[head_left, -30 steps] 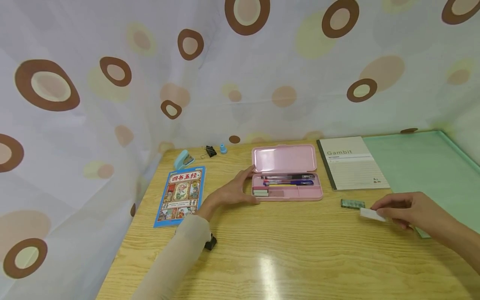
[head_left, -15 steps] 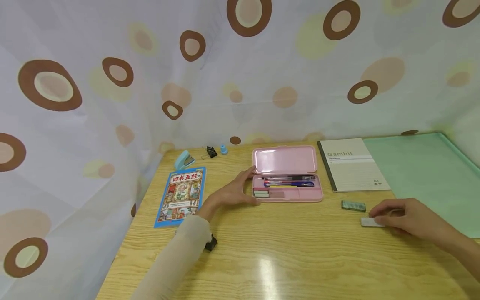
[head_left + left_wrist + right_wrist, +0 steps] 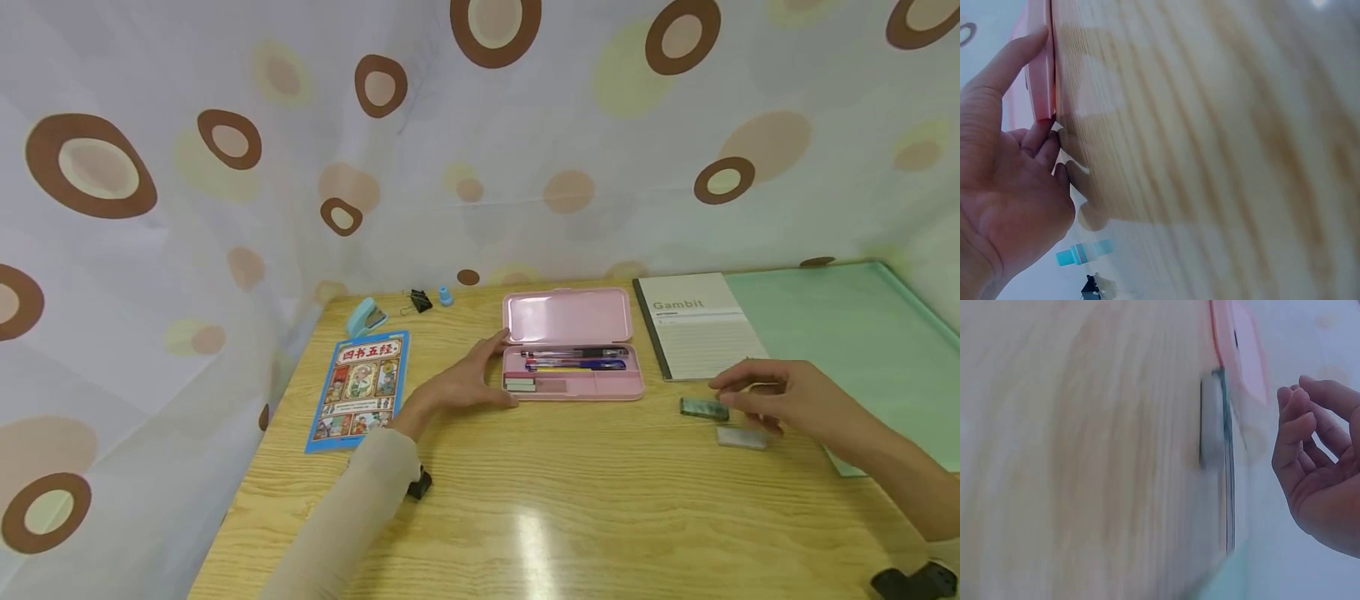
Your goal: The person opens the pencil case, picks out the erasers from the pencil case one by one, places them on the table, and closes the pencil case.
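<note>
My left hand point(image 3: 463, 383) holds the left end of an open pink pencil case point(image 3: 621, 385), thumb along its front wall and fingers round the end, as the left wrist view point(image 3: 1040, 94) shows. Pens point(image 3: 581, 364) and small pale blocks point(image 3: 520, 384) lie inside the case. To the right, my right hand point(image 3: 795, 400) hovers with nothing between its loosely bent fingers. Below its fingertips a white rectangular block point(image 3: 742, 437) lies on the table. A green patterned block point(image 3: 703, 408) lies just behind and left of it, with the fingertips overlapping its right end in the head view.
A notebook point(image 3: 701, 329) and a pale green tray point(image 3: 847, 333) are at the back right. On the left are a blue booklet point(image 3: 358, 392), a light blue stapler point(image 3: 366, 317), a black binder clip point(image 3: 420, 301) and a small blue object point(image 3: 446, 296). A patterned curtain point(image 3: 420, 167) hangs behind.
My right hand has set the white block down on the table, let go of it and moved up and left toward the green block. The left hand stays on the pencil case.
</note>
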Demonstrator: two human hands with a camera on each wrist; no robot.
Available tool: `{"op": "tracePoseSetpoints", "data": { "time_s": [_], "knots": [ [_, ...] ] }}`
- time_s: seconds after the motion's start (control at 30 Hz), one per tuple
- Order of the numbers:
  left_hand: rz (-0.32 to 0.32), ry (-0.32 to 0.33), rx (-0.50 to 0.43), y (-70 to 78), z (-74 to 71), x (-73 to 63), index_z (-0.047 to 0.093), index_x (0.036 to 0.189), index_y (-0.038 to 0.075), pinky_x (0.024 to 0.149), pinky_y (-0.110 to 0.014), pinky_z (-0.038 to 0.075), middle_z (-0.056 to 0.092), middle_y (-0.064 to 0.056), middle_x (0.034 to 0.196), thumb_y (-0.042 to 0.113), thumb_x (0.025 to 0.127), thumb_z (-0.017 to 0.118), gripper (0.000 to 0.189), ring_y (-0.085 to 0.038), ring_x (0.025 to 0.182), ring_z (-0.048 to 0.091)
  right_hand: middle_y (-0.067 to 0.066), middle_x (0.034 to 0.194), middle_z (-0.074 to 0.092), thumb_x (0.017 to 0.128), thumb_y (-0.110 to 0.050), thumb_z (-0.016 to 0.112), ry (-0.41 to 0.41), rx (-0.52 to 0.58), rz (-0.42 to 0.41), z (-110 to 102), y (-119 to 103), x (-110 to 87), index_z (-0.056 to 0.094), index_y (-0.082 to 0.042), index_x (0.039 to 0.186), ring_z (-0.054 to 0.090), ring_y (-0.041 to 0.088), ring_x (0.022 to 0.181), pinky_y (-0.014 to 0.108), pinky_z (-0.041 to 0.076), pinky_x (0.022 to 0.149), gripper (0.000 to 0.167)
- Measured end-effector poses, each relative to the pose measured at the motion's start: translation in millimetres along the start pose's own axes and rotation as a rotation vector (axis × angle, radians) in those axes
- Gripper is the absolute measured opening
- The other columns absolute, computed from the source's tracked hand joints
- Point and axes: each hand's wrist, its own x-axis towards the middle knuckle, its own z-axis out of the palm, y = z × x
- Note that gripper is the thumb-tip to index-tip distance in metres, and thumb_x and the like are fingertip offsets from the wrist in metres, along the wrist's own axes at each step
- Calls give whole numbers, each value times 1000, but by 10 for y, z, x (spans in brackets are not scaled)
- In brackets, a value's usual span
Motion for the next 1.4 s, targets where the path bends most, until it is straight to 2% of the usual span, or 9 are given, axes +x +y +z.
{"op": "tracePoseSetpoints", "data": {
  "time_s": [0.07,0.2,0.43,0.57,0.7,0.8,1.0,1.13,1.4],
  "knots": [
    [4,-4,-2,2,0,-2,6,169,24,128,-47,18,34,-4,163,34,86,85,115,-23,158,18,15,87,70,103,-17,66,-27,55,-35,99,-77,96,65,4,128,55,26,61,41,49,51,32],
    [12,-13,-10,5,8,1,5,169,23,128,-47,17,34,-5,163,33,86,85,115,-23,158,17,20,101,72,102,-19,68,-63,121,-56,310,-196,303,64,6,128,61,29,66,41,54,54,36],
    [4,3,-1,13,0,9,6,169,25,127,-48,18,33,-5,162,34,85,85,116,-24,157,19,24,112,68,99,-22,72,-92,142,-39,671,-399,640,66,2,127,62,22,69,36,56,57,38],
    [11,6,-6,13,-18,14,6,169,25,128,-50,16,32,-5,164,35,85,85,115,-25,159,16,23,108,69,99,-16,71,-121,109,-62,877,-492,812,68,0,125,62,21,68,33,56,56,31],
    [7,5,-14,15,-27,7,6,169,26,128,-51,14,31,-5,164,34,85,85,115,-24,159,14,20,99,70,98,-13,71,-168,85,-46,1046,-543,958,68,0,126,64,21,66,31,54,52,31],
    [5,5,-16,18,-22,2,6,169,26,128,-50,14,32,-5,164,33,85,85,115,-24,159,15,18,98,71,98,-12,72,-198,83,-15,1130,-566,1016,67,1,128,67,25,64,33,55,48,33],
    [0,2,-16,30,-8,2,6,169,24,128,-49,15,32,-6,163,32,85,85,115,-24,159,15,21,79,69,99,-13,71,-212,35,28,1216,-619,1047,66,0,131,67,30,57,38,57,47,35],
    [-5,1,-12,43,-11,-9,6,169,24,128,-49,15,31,-6,164,32,86,85,115,-24,159,14,18,77,70,98,-12,71,-191,8,33,1255,-598,1078,68,-2,128,67,29,54,39,57,47,32],
    [-5,-6,-9,15,-1,2,6,169,26,128,-49,16,30,-6,165,35,85,85,116,-24,159,14,18,67,68,97,-5,70,-128,72,28,1311,-574,1082,69,2,127,63,24,49,37,55,44,30]
  ]
}}
